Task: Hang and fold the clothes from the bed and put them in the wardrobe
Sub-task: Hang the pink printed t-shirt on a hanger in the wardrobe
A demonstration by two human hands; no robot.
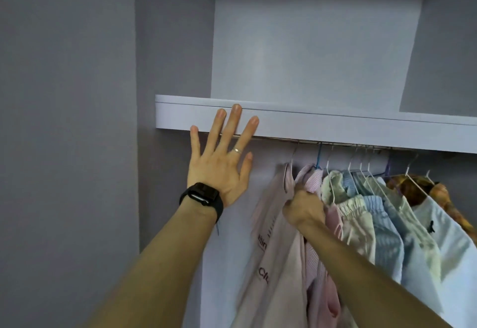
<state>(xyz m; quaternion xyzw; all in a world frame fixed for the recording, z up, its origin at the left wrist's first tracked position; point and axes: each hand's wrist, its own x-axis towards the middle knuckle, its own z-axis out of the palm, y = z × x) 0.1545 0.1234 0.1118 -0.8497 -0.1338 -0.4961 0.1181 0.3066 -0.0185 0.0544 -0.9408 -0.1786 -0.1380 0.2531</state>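
Note:
Inside the wardrobe a metal rail (343,144) runs under a pale shelf (322,126). Several garments hang from it on wire hangers: a pale pink shirt with printed letters (273,250) at the left, a pink striped shirt (313,180), a cream garment (356,221), light blue shirts (402,227) and a brown patterned piece (423,188). My left hand (222,162), with a black watch and a ring, is spread flat with straight fingers over the shelf's front edge. My right hand (304,209) grips the fabric near the collars of the pink shirts.
The wardrobe's side panel (170,43) stands close on the left. Above the shelf is an upper compartment with a bare back wall (309,43). The left stretch of the rail, behind my left hand, carries no hangers.

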